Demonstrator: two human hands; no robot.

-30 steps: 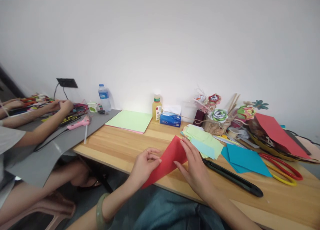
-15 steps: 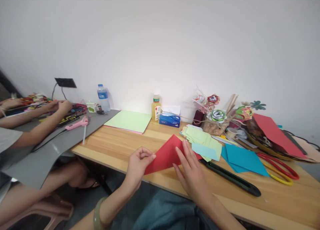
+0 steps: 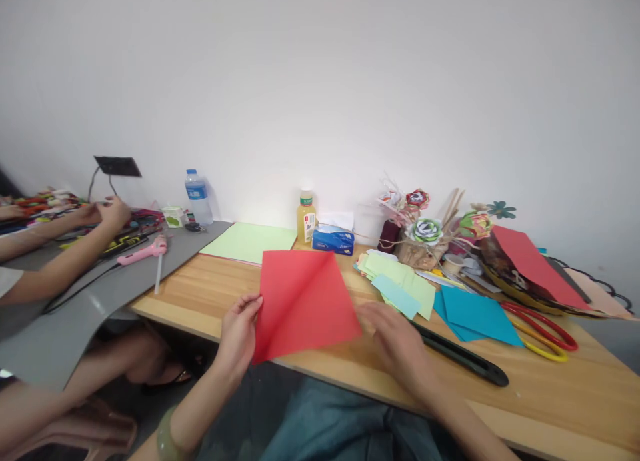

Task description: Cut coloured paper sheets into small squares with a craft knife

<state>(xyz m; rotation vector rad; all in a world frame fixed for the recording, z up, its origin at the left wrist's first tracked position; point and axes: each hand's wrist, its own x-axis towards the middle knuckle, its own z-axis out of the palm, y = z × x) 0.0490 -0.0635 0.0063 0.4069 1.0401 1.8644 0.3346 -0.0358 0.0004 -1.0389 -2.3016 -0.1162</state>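
A red paper sheet (image 3: 300, 301) is spread out above the front edge of the wooden table (image 3: 210, 294), with a faint diagonal crease across it. My left hand (image 3: 239, 334) pinches its left edge, thumb on top. My right hand (image 3: 397, 344) is at the sheet's right corner, blurred by motion, so its fingers cannot be read. A green bangle sits on my left wrist.
Green paper pieces (image 3: 400, 277), blue sheets (image 3: 475, 314), a black long tool (image 3: 460, 357), red and yellow rings (image 3: 543, 331), paper flowers (image 3: 425, 231), a juice bottle (image 3: 305, 216), a tissue box (image 3: 333, 239). At left another person's hands (image 3: 113, 211) work over a grey mat by a pink glue gun (image 3: 143, 251).
The red paper was a folded triangle under both hands; now it is opened into a full sheet and lifted. The view has shifted slightly.
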